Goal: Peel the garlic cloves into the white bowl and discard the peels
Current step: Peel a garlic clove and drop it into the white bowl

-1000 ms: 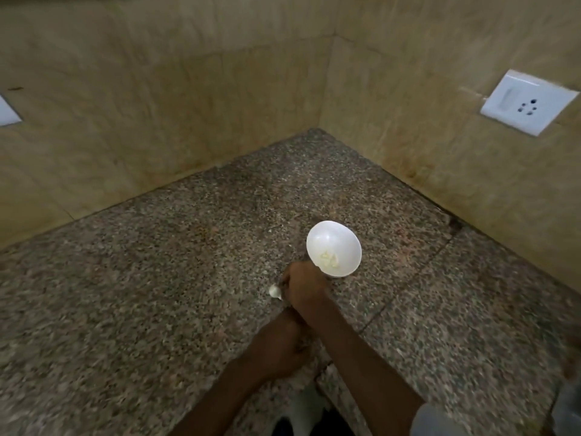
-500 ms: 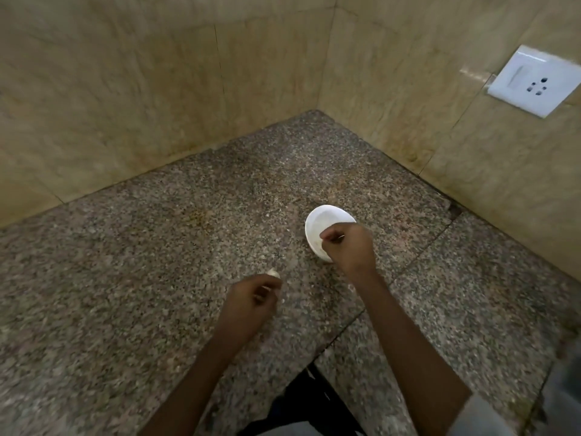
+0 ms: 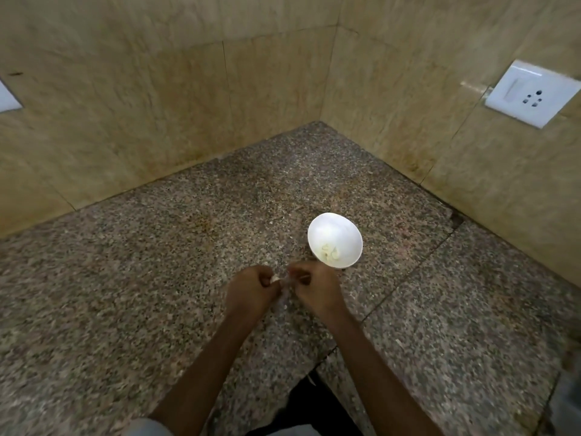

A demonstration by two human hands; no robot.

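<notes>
left hand [image 3: 251, 291], right hand [image 3: 314, 287] — curled fingers seemingly pinching pale garlic clove [image 3: 275, 279]; round white bowl [image 3: 345, 232] beside, speckled granite counter [image 3: 125, 294].

We count two hands: left hand [image 3: 251, 292], right hand [image 3: 317, 289]. One garlic clove [image 3: 275, 279]. One white bowl [image 3: 334, 228]. Peeled cloves [image 3: 330, 251] inside: number indeterminate. Two wall plates: socket plate [image 3: 531, 94], edge plate [image 3: 8, 99].

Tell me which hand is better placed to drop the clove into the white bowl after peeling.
Probably the right. The right hand sits just beside the near rim of the white bowl, while the left hand, pinching the garlic clove, is farther away with the right hand between.
</notes>
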